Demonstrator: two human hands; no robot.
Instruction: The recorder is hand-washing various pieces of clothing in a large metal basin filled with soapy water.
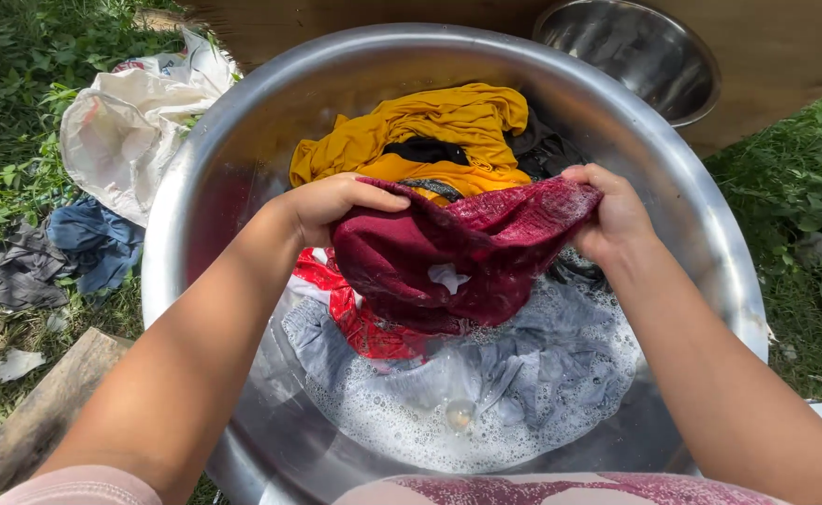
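Fingers [374, 198] gripping maroon garment's [458, 252] upper edge

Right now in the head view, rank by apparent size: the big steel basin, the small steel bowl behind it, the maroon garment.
1. Big steel basin
2. Maroon garment, held in both hands
3. Small steel bowl, though it sits farther away and is cut off by the frame
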